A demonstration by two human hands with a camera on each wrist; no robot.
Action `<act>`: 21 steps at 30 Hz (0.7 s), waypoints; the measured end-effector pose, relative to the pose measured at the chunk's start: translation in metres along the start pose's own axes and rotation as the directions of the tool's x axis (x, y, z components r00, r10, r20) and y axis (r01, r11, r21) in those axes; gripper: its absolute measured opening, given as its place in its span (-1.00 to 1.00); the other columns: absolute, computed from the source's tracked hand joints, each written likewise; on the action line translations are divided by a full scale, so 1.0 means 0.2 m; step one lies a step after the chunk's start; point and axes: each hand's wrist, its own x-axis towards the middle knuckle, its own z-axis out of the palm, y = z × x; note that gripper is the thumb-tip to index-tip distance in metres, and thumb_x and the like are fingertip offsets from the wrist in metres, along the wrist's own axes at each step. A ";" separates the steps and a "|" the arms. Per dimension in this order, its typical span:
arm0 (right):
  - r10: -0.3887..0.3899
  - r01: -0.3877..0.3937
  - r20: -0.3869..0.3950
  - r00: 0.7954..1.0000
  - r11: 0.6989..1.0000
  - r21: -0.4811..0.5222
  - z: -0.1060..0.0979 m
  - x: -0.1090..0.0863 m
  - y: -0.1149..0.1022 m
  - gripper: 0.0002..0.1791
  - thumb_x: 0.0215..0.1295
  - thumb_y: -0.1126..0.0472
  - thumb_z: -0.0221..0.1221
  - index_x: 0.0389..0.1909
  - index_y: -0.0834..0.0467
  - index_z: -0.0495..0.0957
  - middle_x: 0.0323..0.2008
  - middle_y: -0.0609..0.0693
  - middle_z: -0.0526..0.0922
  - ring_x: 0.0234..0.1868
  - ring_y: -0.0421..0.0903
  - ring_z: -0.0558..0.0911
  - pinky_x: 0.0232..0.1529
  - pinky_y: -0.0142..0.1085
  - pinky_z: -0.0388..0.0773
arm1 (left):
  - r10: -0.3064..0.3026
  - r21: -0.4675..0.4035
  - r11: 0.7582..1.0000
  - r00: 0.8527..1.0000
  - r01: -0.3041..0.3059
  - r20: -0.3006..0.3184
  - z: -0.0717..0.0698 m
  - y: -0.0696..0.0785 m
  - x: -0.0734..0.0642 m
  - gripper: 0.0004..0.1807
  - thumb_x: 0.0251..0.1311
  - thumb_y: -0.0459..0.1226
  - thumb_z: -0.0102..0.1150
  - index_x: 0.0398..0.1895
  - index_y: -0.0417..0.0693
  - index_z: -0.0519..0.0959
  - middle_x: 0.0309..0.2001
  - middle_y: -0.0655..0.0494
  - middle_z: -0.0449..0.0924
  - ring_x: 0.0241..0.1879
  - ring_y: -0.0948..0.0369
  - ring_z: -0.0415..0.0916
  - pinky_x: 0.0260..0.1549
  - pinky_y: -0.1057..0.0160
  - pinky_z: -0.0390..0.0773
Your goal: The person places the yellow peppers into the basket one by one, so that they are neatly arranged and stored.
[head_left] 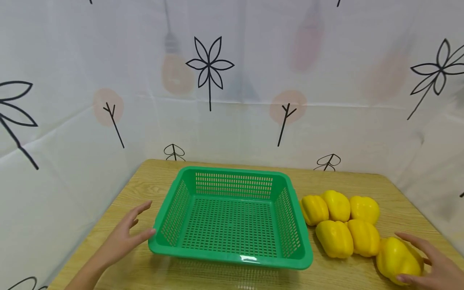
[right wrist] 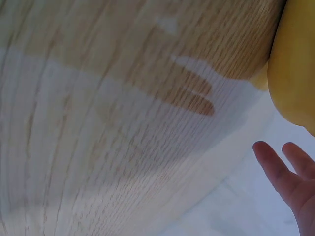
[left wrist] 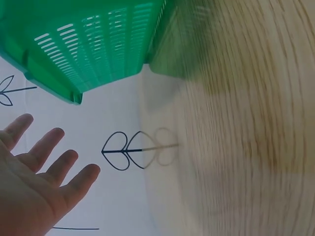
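A green plastic basket [head_left: 217,257] with slotted walls stands on the wooden table, with nothing inside. Beside its left rim is my left hand [head_left: 121,240], fingers spread and the thumb tip right at the rim; the left wrist view shows that palm with nothing in it. At the front right, my right hand [head_left: 440,268] is spread around the nearest yellow bell pepper [head_left: 396,259], thumb in front and fingers behind. In the right wrist view two straight fingers show a gap from the pepper [right wrist: 295,64]; the thumb side is out of that view.
Several more yellow bell peppers [head_left: 335,239] sit in two rows between the basket's right side and my right hand. The wooden table [head_left: 145,177] ends at a white cloth [head_left: 239,133] with printed flowers, which hangs behind it and along both sides.
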 end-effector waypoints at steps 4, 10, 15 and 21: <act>0.023 -0.023 0.028 0.999 1.000 0.013 0.00 0.00 0.00 0.06 -0.01 0.16 0.41 0.34 0.40 -0.09 0.12 0.51 0.12 0.00 0.52 0.15 -0.46 0.37 0.30 | 0.017 -0.019 1.000 1.000 -0.017 0.002 0.01 0.01 0.01 -0.31 0.23 -0.24 0.16 0.39 0.02 0.13 0.31 0.00 0.19 0.23 -0.01 0.14 0.07 0.05 0.35; 0.031 -0.032 0.024 0.999 0.998 0.048 0.01 0.00 0.03 0.04 0.01 0.16 0.39 0.37 0.33 -0.08 0.16 0.20 0.20 -0.03 0.53 0.19 -0.45 0.30 0.36 | -0.017 -0.139 0.990 0.999 0.023 0.039 0.02 0.03 0.02 -0.33 0.22 -0.25 0.18 0.36 -0.13 0.15 0.28 -0.12 0.20 0.18 -0.15 0.23 -0.01 0.21 0.47; 0.039 -0.041 0.024 0.999 0.995 0.093 0.01 0.00 0.05 -0.01 0.05 0.17 0.37 0.41 0.07 -0.06 0.06 -0.16 0.19 -0.07 0.58 0.22 -0.45 0.20 0.42 | -0.129 -0.221 0.965 0.989 0.143 0.078 0.03 0.05 0.03 -0.32 0.19 -0.19 0.22 0.34 -0.11 0.19 0.23 -0.16 0.26 0.13 -0.14 0.30 -0.10 0.20 0.52; 0.056 -0.060 0.045 0.997 0.993 0.102 0.01 0.00 0.07 -0.01 0.04 0.17 0.37 0.36 -0.16 -0.08 0.04 0.22 0.17 -0.11 0.61 0.29 -0.44 0.06 0.47 | -0.241 -0.231 0.939 0.967 0.255 0.088 0.03 0.08 0.03 -0.37 0.16 -0.13 0.25 0.29 -0.02 0.30 0.15 -0.10 0.35 -0.02 0.00 0.41 -0.22 0.20 0.53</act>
